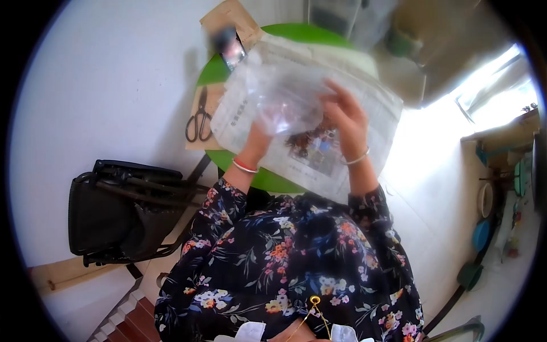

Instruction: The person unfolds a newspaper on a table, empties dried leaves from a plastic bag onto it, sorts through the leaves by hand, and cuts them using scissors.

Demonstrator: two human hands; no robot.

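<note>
A clear plastic bag (293, 94), blurred and shiny, is held up over the newspaper (364, 91) that covers most of the round green table (279, 181). My left hand (263, 135) grips the bag from its lower left side; its fingers show only faintly through the plastic. At the bag's right edge is my right hand (348, 117), fingers stretched and partly spread, somewhat smeared by motion. Whether its fingertips touch the plastic is hard to tell. Black-handled scissors (199, 121) lie on brown paper left of the newspaper.
A phone (232, 54) with a lit screen stands at the table's far left, by a brown paper piece (242, 20). A folded black chair (128, 211) leans near the white wall on the left. Shelves with basins (483, 235) line the right side.
</note>
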